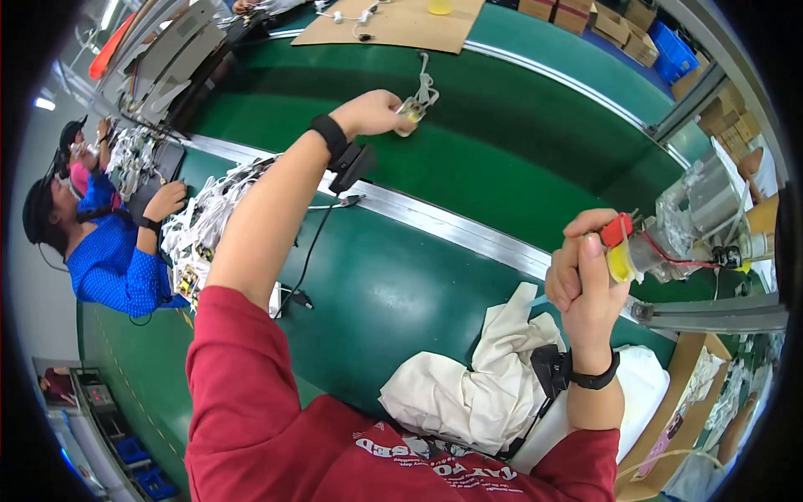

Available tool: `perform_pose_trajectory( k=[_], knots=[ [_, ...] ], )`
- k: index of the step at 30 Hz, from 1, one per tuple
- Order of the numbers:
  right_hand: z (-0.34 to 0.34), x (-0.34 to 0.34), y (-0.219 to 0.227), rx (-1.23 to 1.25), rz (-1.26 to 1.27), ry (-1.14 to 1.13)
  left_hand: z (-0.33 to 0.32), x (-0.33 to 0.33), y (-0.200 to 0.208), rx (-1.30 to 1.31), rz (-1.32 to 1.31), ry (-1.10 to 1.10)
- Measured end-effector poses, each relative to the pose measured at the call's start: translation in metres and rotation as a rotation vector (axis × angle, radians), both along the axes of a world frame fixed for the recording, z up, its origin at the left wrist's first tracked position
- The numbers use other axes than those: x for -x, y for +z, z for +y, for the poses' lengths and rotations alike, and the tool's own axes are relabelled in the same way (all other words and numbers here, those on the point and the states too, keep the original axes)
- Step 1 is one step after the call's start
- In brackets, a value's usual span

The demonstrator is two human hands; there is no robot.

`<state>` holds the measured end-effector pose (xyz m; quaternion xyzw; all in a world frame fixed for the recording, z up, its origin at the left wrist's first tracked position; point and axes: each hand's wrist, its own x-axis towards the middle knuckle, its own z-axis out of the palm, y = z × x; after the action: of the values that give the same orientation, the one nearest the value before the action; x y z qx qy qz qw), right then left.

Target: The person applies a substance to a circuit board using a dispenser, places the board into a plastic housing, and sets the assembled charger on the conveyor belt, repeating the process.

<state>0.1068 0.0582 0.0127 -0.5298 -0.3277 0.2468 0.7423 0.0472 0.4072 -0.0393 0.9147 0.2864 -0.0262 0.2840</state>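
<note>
Left hand (381,115) pinches the board (410,114) over the green belt (510,159), white cord (426,90) bunched beside it. Right hand (585,272) is wrapped around the yellow-ended tool (620,263). Board appears light, stiff, probably fragile: grasp by its edges. Cord looks soft.

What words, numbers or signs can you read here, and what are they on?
Red shirt: white lettering, big and small, across the front. I won't copy the words; the smallest lines are too tiny to read surely.
Small board with white cable: no writing I can make out.
Red-and-yellow piece: none I can make out.
Cardboard boxes: too small to tell.
</note>
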Motion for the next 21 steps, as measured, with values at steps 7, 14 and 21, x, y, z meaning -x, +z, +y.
perform_pose_trajectory(
  k=[7, 14, 21],
  knots=[
    [-0.008, -0.014, -0.001, 0.058, 0.002, -0.052, -0.177, 0.006, -0.037, 1.530, -0.494, 0.232],
    [-0.002, -0.020, -0.011, 0.015, -0.073, -0.068, -0.259, 0.042, -0.062, 1.607, -0.332, -0.056],
    [0.001, -0.017, -0.014, 0.007, -0.040, -0.037, -0.263, 0.043, -0.064, 1.782, -0.387, -0.227]
  ],
)
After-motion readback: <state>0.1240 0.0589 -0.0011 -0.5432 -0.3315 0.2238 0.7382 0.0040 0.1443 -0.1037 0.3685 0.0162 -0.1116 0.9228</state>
